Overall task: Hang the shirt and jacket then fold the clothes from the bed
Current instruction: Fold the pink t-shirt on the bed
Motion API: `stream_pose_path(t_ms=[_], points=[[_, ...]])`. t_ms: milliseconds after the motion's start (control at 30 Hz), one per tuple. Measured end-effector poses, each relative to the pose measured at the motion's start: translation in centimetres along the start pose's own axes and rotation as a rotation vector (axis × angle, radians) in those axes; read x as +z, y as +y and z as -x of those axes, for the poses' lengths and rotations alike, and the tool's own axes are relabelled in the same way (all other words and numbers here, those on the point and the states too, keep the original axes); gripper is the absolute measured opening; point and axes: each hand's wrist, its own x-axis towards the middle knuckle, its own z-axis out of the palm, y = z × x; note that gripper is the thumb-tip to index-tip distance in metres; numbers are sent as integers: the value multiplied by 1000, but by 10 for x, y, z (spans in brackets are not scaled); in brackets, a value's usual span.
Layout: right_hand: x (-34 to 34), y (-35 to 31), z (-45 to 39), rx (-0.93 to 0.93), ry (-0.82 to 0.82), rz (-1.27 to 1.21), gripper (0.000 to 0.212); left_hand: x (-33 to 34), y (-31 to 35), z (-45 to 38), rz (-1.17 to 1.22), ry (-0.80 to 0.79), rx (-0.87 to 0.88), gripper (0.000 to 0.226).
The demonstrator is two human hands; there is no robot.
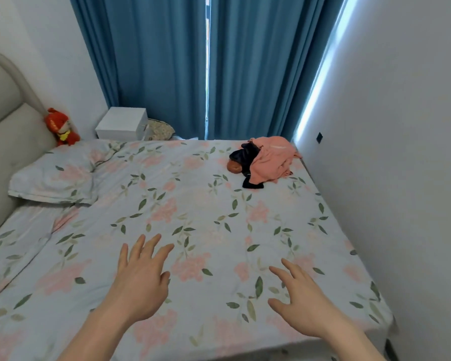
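Observation:
A heap of clothes lies at the far right corner of the bed [193, 199]: a crumpled salmon-pink garment [274, 158] over a black garment [246, 158], with a small brown piece [233, 166] at its left edge. My left hand [141, 280] reaches out over the floral sheet near the front, fingers straight and spread, holding nothing. My right hand [301, 299] is stretched forward beside it, fingers also spread and empty. Both hands are well short of the clothes heap.
A floral pillow [60, 178] lies at the left by the padded headboard [5, 126]. A red plush toy [60, 127] leans in the corner beside a white nightstand [121, 123]. Blue curtains [167, 63] hang behind the bed. A white wall [391, 152] runs along its right side.

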Motion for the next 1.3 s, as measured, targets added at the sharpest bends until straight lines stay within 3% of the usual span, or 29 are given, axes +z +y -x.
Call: stream_pose_path(t_ms=[433,933,1100,1300], points=[[-54,233,66,217,147,-157,76,42,270,-44,-124,-116,396,59],[-52,351,154,569,255,-255,79,97,447,-84,-220,-243,780,60],[-57,418,170,637,202,-204,80,115,512,-94,-256,-220,783,59],[-83,513,172,546,148,-170,78,154,581,-89,-243,-212,646,59]])
